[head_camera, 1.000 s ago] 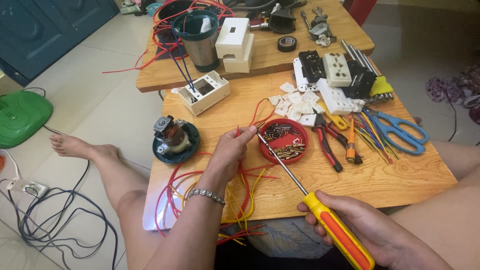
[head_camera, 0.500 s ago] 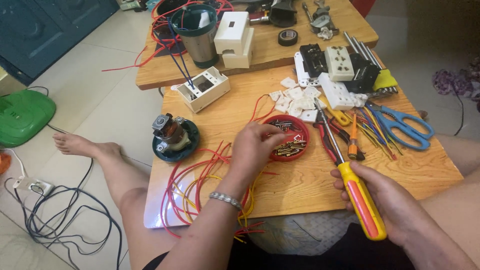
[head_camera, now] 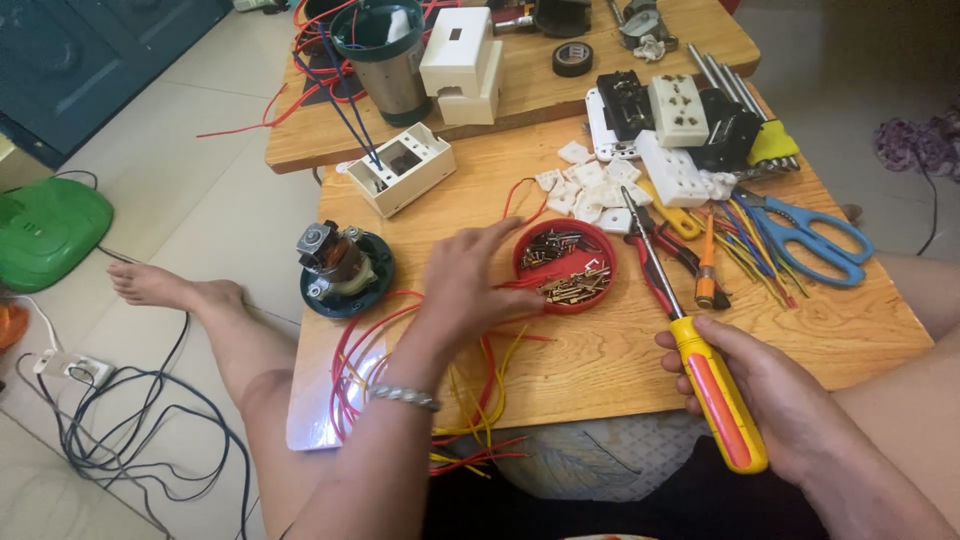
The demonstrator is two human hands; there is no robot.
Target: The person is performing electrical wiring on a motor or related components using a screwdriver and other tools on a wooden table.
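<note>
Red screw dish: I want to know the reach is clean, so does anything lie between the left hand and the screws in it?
Nothing visible blocks it. The left hand hovers open at the near-left rim of the red dish; only loose red wires lie flat on the wooden table under the palm.

Blue scissors (head_camera: 810,238) lie at the right of the frame, beside loose coloured wires (head_camera: 750,250). A small motor (head_camera: 335,262) sits left of centre. A tape roll (head_camera: 572,58) and white sockets (head_camera: 678,110) lie near the top; the green object (head_camera: 45,230) far left is perhaps a lid.
</note>
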